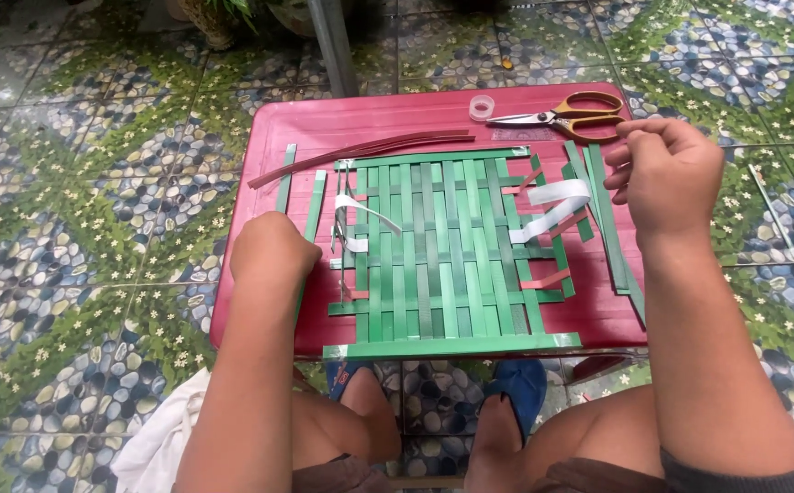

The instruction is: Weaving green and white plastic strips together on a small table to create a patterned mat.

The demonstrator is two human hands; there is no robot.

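Green woven strip mat (442, 251) flat on red table (369, 119), light, floppy paper, creases easily, so grip at taped edge; left hand (273, 248) clenched at its left edge, right hand (666, 173) loosely curled, pinching nothing visible.

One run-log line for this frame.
left hand: fist at woven green mat edge | right hand: raised beside scissors | red table

We see a woven mat (442, 256) of smooth, slightly glossy green paper strips on a glossy red plastic table (588, 315). The scissors (561, 116) have shiny metal blades and orange plastic handles. The tape roll (482, 107) looks clear plastic.
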